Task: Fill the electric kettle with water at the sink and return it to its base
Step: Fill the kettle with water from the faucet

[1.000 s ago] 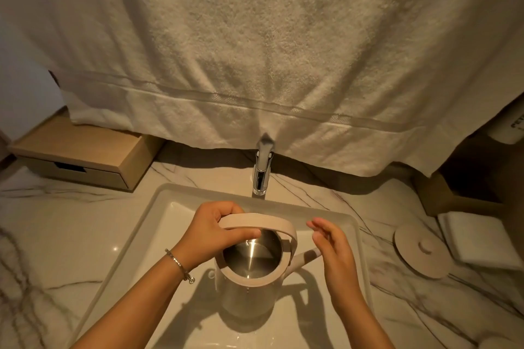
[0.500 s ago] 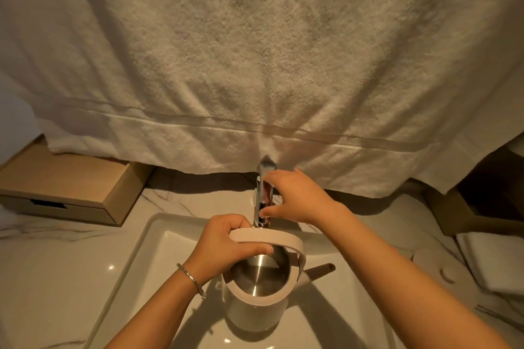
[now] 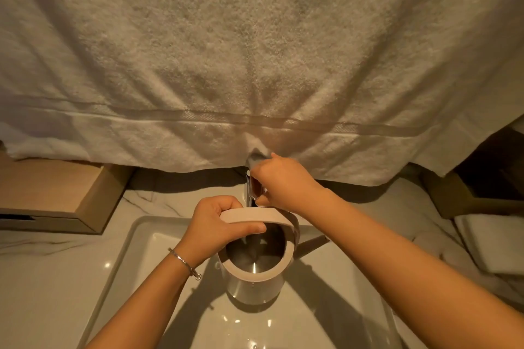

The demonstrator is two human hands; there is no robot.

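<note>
Marble-veined tabletop (image 3: 56, 278) surrounds a white rectangular sink (image 3: 133, 249), seen from above in dim, warm light. A large white towel (image 3: 255, 51) hangs across the whole background, its lower hem draped over the top of the chrome faucet (image 3: 251, 187) at the sink's far edge. To the left, a light wooden box (image 3: 51, 195) rests on the tabletop beneath the towel's edge; to the right, a folded white cloth (image 3: 493, 241) lies near the frame border.

The electric kettle (image 3: 255, 286) stands upright inside the sink basin, lid off, its open mouth directly below the faucet spout; the metal interior is visible. Whether water is flowing cannot be told. Its handle (image 3: 312, 244) projects to the right.

The left hand (image 3: 215, 224), with a thin bracelet (image 3: 184, 262) at the wrist, is closed around a pale curved band (image 3: 249, 215) that arches over the kettle's rim, thumb on the near side and fingers curled over the far side. The right hand (image 3: 283, 181) reaches forward over the kettle and is closed on the upper part of the faucet, fingers wrapped around it just under the towel's hem.
</note>
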